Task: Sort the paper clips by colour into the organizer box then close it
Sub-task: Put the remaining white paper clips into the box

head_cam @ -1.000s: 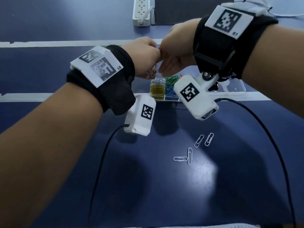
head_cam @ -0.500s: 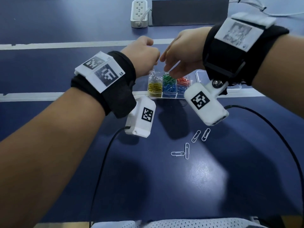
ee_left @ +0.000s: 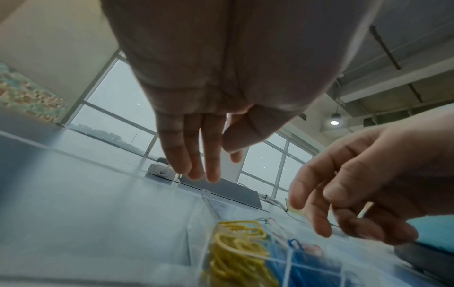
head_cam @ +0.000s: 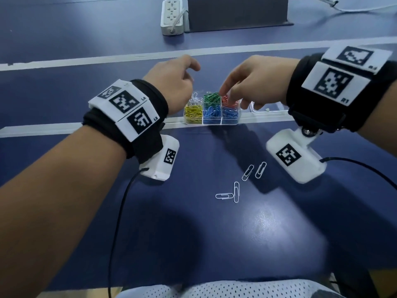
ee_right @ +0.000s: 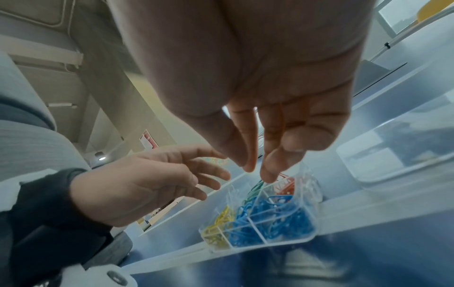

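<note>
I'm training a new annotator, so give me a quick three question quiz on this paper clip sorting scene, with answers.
1. True or false: the organizer box is closed.
2. How many white paper clips lie loose on the table?
3. Which compartment sits in front of the white one: A yellow, B red, C green?

Key: 1 false, its clear lid lies beside it. 2 four. 3 A, the yellow clips.

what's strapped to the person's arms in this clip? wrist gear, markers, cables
Both forearms are bare, no sleeves. Each wrist wears a wide black fabric band carrying white plates printed with black square fiducial markers. Under each wrist hangs a white camera housing with its own marker and a thin black cable. The left hand and right hand are ungloved.
</note>
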Demonstrator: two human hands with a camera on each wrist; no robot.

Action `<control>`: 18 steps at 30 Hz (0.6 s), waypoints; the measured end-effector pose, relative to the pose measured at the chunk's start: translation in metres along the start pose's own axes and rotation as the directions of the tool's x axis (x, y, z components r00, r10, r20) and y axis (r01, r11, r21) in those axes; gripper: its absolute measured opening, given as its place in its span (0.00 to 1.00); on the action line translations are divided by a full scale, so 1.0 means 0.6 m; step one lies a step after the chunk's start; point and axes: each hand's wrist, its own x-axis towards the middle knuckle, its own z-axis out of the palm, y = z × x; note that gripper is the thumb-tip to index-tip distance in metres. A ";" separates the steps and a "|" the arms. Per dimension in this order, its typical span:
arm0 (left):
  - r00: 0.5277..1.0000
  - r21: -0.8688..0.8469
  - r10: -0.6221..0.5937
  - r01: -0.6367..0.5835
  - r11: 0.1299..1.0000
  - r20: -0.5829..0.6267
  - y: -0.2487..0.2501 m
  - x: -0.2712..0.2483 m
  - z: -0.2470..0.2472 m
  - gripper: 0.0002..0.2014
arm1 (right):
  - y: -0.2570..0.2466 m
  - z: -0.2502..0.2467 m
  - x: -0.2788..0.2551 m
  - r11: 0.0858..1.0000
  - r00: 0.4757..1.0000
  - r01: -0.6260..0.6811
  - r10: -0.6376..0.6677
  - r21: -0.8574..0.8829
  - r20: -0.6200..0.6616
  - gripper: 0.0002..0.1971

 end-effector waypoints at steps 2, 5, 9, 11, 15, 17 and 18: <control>1.000 0.060 -0.002 0.002 0.998 0.002 -0.001 -0.002 0.001 0.24 | 0.005 -0.001 -0.005 1.000 1.000 0.010 -0.010 0.000 -0.010 0.11; 1.000 0.094 0.001 -0.002 0.996 0.010 -0.002 -0.008 0.001 0.23 | 0.009 -0.002 -0.012 1.000 1.000 0.017 -0.017 0.003 -0.015 0.11; 0.999 0.177 0.039 -0.037 0.984 -0.009 -0.003 -0.019 -0.001 0.23 | 0.013 0.000 -0.020 0.999 1.000 0.019 -0.019 -0.030 -0.015 0.10; 0.998 0.228 0.065 -0.060 0.972 -0.015 -0.005 -0.022 0.000 0.22 | 0.015 0.003 -0.023 0.999 0.999 0.033 -0.033 -0.033 -0.014 0.11; 0.995 0.248 0.093 -0.083 0.965 -0.029 -0.012 -0.022 0.001 0.21 | 0.017 0.009 -0.027 0.998 0.999 0.047 -0.047 -0.031 -0.006 0.10; 0.995 0.243 0.094 -0.083 0.967 -0.034 -0.014 -0.018 0.002 0.20 | 0.019 0.012 -0.028 0.998 0.999 0.053 -0.053 -0.036 0.000 0.11; 0.995 0.243 0.095 -0.084 0.966 -0.032 -0.014 -0.016 0.002 0.20 | 0.019 0.013 -0.030 0.998 0.998 0.056 -0.056 -0.037 0.005 0.11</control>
